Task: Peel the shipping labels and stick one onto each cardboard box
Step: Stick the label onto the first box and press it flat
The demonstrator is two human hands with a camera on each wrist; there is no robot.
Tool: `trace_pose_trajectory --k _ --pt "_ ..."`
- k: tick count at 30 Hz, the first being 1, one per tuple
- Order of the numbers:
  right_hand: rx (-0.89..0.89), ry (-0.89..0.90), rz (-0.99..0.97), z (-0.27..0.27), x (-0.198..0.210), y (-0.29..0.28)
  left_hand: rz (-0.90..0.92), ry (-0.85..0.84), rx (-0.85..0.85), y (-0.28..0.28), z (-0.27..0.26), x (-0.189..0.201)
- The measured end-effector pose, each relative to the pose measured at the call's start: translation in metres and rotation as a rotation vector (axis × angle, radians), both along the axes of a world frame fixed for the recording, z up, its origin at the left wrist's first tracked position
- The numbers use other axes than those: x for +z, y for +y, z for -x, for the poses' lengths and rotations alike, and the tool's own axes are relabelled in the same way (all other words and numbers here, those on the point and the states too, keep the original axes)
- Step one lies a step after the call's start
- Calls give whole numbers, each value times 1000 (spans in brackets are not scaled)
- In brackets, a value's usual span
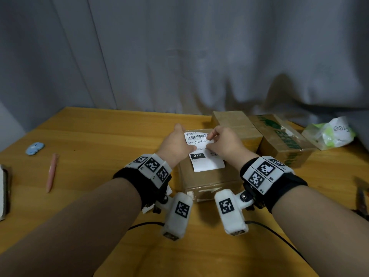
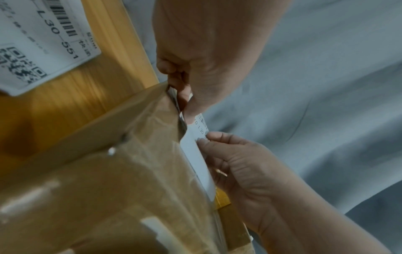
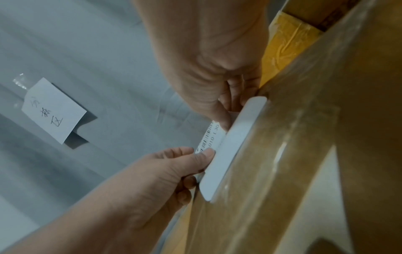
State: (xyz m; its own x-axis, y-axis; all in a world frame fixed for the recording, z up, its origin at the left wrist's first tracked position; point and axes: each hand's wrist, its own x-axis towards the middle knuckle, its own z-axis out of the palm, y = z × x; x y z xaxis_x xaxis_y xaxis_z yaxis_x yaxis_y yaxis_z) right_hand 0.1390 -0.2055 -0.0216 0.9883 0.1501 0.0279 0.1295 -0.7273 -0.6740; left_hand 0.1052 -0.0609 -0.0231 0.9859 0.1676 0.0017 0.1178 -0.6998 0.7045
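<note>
A white shipping label [image 1: 201,151] with a barcode and "010" is held over the nearest cardboard box [image 1: 207,180]. Its lower end lies on the box top while its upper part is lifted. My left hand [image 1: 189,147] pinches the label's left edge. My right hand [image 1: 209,139] pinches its right edge near the barcode. In the left wrist view the left hand [image 2: 188,106] and the right hand [image 2: 204,137] both pinch the label [image 2: 195,154] at the box [image 2: 108,180] edge. In the right wrist view the label [image 3: 230,147] curves against the box [image 3: 304,137].
Two more cardboard boxes [image 1: 237,124] [image 1: 279,138] stand behind at the right, beside a plastic bag [image 1: 329,132]. Another label [image 2: 43,43] lies on the wooden table [image 1: 99,136]. A pink pen [image 1: 52,172] and a blue object [image 1: 35,148] lie left; scissors [image 1: 361,196] lie right.
</note>
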Motion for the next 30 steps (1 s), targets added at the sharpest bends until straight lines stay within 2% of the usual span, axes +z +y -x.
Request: trace_pose_trajectory --k 4,11,21,25,27,30 --pt "-26 19 -65 -2 1 -1 49 13 4 1 -3 0" --pt "-19 -4 -68 -2 -1 -1 -14 20 -1 0 -2 1" --pt "24 -56 142 9 4 3 -124 26 -5 -1 -1 0" --pt "32 -93 264 7 6 0 -100 55 24 6 1 -3" --pt "83 -100 265 7 7 -5 -217 -21 -11 9 5 -3" --pt "301 -141 217 12 6 -13 -501 -193 -272 9 12 -2"
